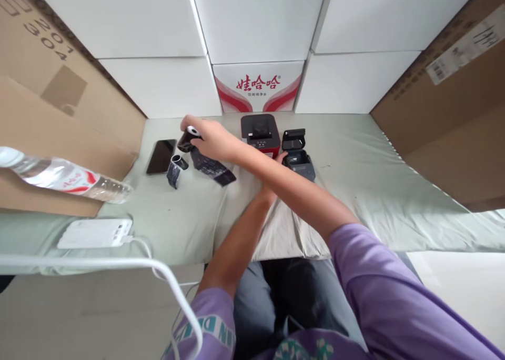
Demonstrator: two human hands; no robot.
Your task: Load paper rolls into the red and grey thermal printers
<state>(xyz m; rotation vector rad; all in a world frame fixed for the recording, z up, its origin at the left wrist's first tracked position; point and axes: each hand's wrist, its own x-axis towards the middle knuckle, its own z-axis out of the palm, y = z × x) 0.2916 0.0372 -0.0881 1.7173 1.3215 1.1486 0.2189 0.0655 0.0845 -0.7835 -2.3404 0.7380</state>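
Note:
My right hand (211, 138), reaching across to the left, is closed around a roll of black printed film or labels (184, 142) with a white core. Its loose strip (215, 169) trails down to the right. A smaller black roll (179, 162) with a short unrolled tail lies just below, beside a dark phone (161, 156). Under my right forearm, my left hand (279, 159) touches the left side of a small dark printer (299, 164), whose lid (294, 139) stands up. Most of the left hand is hidden by the forearm.
A red-and-black device (260, 124) sits behind my forearm. To the left are a water bottle (74, 180) lying tilted and a white power bank (94, 233) with a cable. Cardboard boxes (453, 128) flank the cloth-covered surface (363, 181); white boxes (256, 23) wall the back.

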